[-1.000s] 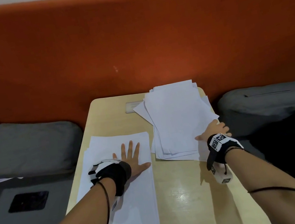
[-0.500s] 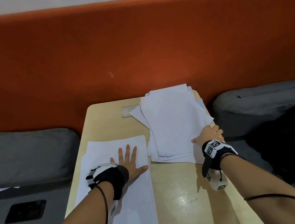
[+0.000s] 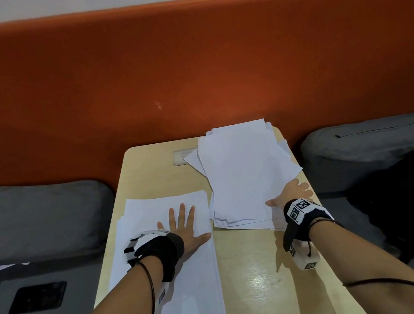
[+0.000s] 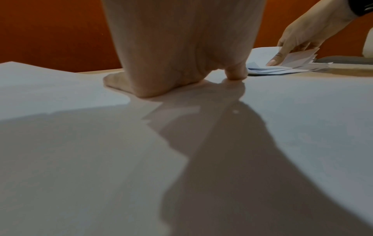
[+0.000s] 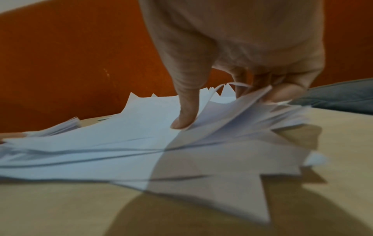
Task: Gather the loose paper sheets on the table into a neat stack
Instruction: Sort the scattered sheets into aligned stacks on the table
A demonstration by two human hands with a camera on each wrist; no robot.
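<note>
A squared stack of white sheets (image 3: 174,294) lies on the left half of the wooden table (image 3: 263,284). My left hand (image 3: 181,224) presses flat on it, fingers spread and straight; the left wrist view shows the palm (image 4: 181,47) down on that paper (image 4: 80,143). A loose, fanned pile of white sheets (image 3: 246,172) covers the far right of the table. My right hand (image 3: 291,193) pinches the near right corner of the pile's upper sheets, thumb (image 5: 187,102) on top and fingers (image 5: 282,89) curled under the lifted edges (image 5: 232,111).
An orange padded backrest (image 3: 187,78) rises behind the table. Grey cushions (image 3: 32,219) (image 3: 375,139) flank it on both sides. A black bag (image 3: 413,204) sits at the right. A dark phone-like slab (image 3: 37,297) lies on the grey seat at the left. A small white label (image 3: 182,156) marks the table's far edge.
Both hands keep their places on the papers; only the head view has shifted slightly. The right hand's grip on the pile's corner looks unchanged.
</note>
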